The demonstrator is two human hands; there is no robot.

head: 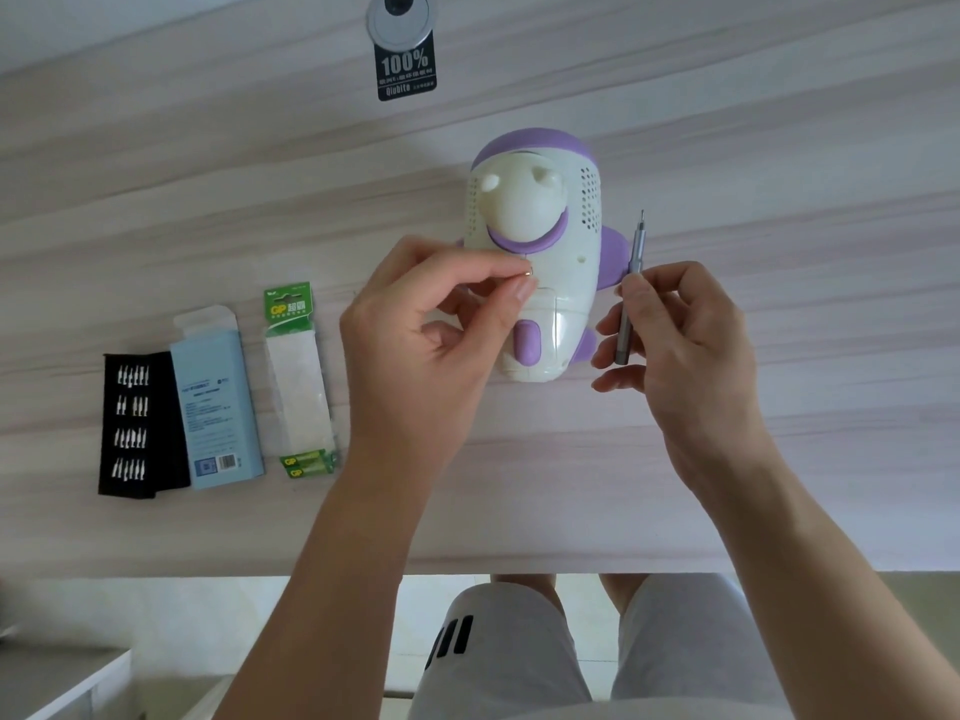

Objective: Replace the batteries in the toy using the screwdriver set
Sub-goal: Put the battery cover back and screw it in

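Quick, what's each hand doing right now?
Left hand: pinching a small metal piece, probably a screw, over the toy.
Right hand: holding the screwdriver.

Office-like room: wood-grain desk point(727, 122) with cable grommet point(399, 18)

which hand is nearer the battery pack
Left. The left hand, pinching a screw, is right of the battery pack, over the toy; the right hand holds the screwdriver beyond the toy.
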